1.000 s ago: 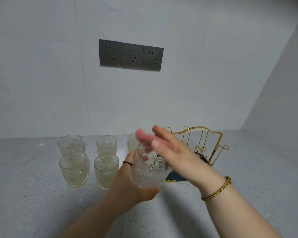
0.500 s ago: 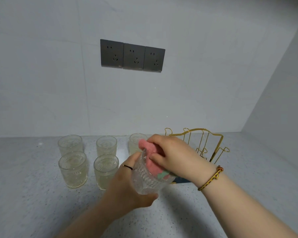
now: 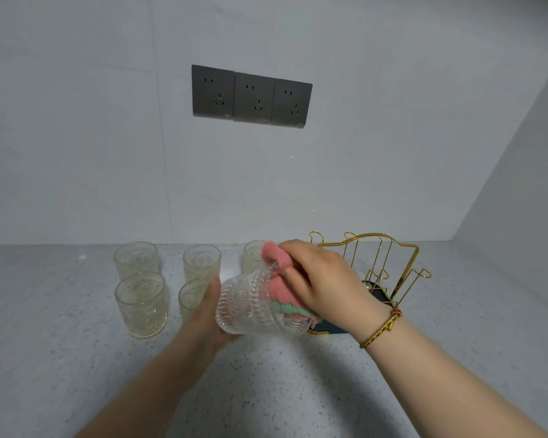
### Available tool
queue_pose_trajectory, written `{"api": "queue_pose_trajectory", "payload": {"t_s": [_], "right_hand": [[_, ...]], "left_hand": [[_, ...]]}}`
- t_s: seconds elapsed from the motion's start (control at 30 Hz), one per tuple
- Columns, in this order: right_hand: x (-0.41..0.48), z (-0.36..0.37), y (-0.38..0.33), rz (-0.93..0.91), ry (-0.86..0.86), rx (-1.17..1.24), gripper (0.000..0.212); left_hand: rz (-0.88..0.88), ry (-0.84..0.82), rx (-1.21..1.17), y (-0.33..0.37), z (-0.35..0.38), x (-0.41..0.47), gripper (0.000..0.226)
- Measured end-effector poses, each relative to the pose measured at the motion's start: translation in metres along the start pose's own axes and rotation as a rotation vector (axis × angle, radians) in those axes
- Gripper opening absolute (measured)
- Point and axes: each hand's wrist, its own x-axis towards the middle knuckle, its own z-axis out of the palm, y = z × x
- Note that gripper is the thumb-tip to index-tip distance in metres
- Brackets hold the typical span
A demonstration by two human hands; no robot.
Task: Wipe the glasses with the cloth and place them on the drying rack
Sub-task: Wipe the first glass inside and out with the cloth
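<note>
My left hand grips a clear embossed glass from below and behind, tilted with its mouth toward the right. My right hand presses a pink cloth with green layers into and over the glass's mouth. The gold wire drying rack on its dark base stands just behind my right hand, partly hidden by it. Several more embossed glasses stand upright in two rows to the left.
Grey speckled counter runs to a white back wall with three dark sockets. A side wall closes the right end of the counter behind the rack.
My right hand went from open fingers at the glass's mouth to pushing the pink cloth into it. The glass has tipped further onto its side, mouth to the right.
</note>
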Motion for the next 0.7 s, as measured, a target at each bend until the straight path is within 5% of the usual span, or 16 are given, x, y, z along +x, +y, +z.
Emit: {"api": "queue_pose_trajectory", "payload": {"t_s": [0.1, 0.2, 0.37, 0.57, 0.7], "right_hand": [[0.000, 0.006, -0.002, -0.045, 0.060, -0.010, 0.035], [0.003, 0.008, 0.001, 0.098, 0.047, 0.128, 0.028], [0.001, 0.013, 0.013, 0.424, 0.048, 0.427, 0.017], [0.000, 0.017, 0.001, -0.036, 0.093, 0.021, 0.021], [-0.002, 0.016, -0.001, 0.087, 0.098, 0.086, 0.022]], "left_hand": [[-0.155, -0.154, -0.173, -0.005, -0.003, -0.001, 0.068], [-0.029, -0.180, -0.275, -0.007, -0.007, -0.001, 0.060], [0.078, -0.236, -0.287, -0.005, -0.015, 0.004, 0.107], [-0.215, -0.261, -0.298, -0.004, -0.006, 0.001, 0.070], [-0.115, -0.212, -0.364, -0.007, -0.005, 0.002, 0.062]]}}
